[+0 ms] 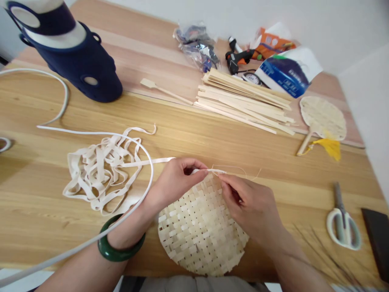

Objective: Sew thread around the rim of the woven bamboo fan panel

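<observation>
Left hand (175, 182) pinching a pale strip (146, 162) over wooden tabletop (39, 211)

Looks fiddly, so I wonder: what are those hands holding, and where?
The left hand and right hand pinch a pale flat strip near its end, above the woven mat.

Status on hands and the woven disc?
Left hand pinching pale strip. Right hand at strip's end, over woven disc. White cord across left forearm.
</observation>
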